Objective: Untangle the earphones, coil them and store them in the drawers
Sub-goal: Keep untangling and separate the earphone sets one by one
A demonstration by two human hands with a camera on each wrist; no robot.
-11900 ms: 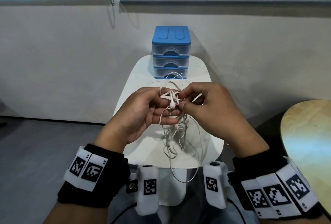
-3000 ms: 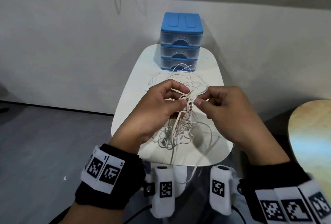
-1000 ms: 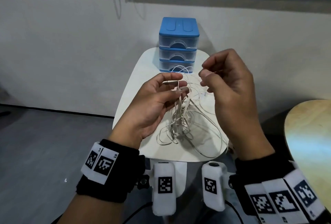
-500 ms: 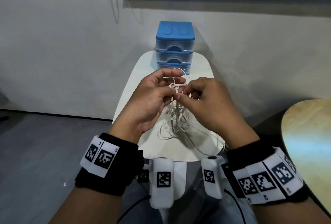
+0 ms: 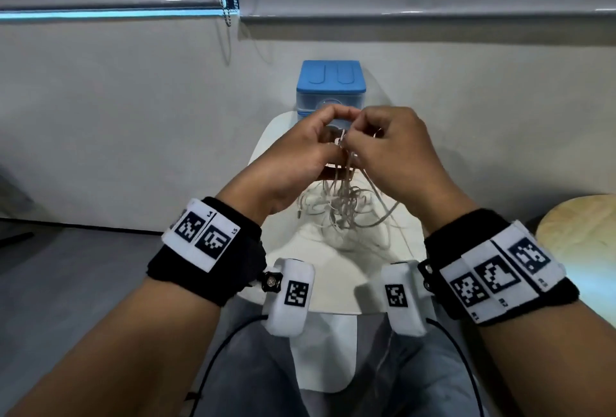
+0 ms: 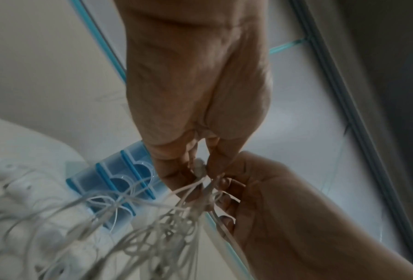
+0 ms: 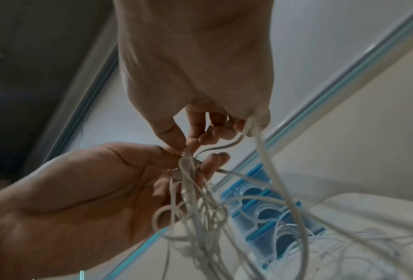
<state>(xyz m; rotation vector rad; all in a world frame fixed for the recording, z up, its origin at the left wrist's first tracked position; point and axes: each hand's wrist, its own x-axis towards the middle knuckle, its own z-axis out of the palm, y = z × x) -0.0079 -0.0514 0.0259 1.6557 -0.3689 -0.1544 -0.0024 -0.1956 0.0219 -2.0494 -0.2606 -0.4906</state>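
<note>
Above the small white rounded surface (image 5: 333, 260), both hands have come back together, the left hand (image 5: 293, 156) and right hand (image 5: 390, 149) each in a narrow pinching grip on the tangled white earphone cords (image 5: 343, 206), so untangling goes on, blue three-drawer plastic unit (image 5: 331, 83) shut behind.

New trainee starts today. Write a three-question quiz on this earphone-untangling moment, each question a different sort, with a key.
1. True or false: the earphone cables are already coiled.
2. Which hand pinches the tangle? A) only the left hand B) only the right hand C) both
3. Fill in: the blue drawer unit stands at the far end of the white ____.

Key:
1. False; they hang in a loose tangle.
2. C
3. table
</note>
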